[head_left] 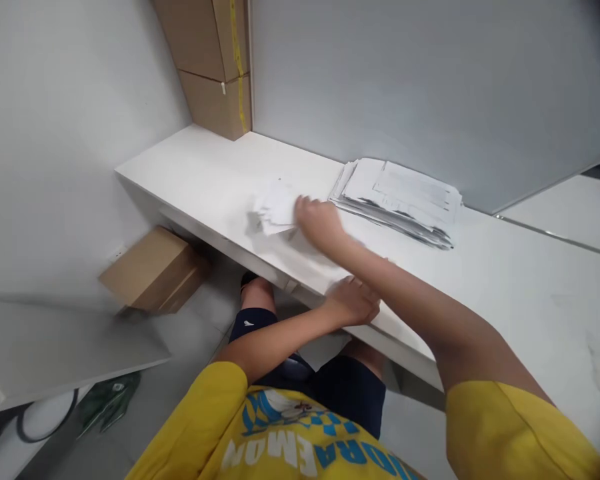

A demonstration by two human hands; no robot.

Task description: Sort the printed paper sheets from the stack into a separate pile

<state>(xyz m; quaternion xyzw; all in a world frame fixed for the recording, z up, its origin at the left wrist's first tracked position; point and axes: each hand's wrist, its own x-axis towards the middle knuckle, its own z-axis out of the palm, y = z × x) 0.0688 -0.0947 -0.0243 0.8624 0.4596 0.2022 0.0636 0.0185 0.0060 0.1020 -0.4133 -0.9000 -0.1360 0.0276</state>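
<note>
Crossing over my left arm, my right hand (319, 221) reaches to the left over the white desk (215, 170). Its fingers are closed at the right edge of a small loose bunch of white papers (277, 208), which is blurred. My left hand (355, 300) is at the desk's front edge, its fingers curled. My right forearm hides part of it, and I cannot make out what it holds, if anything. Just beyond my right hand, a thick stack of printed papers (405, 193) lies against the back panel.
Cardboard boxes (213, 100) with yellow tape stand at the desk's far left end. Another cardboard box (147, 270) is on the floor to the left. A grey panel (405, 87) rises behind the desk. A dark green bag (110, 400) lies at lower left.
</note>
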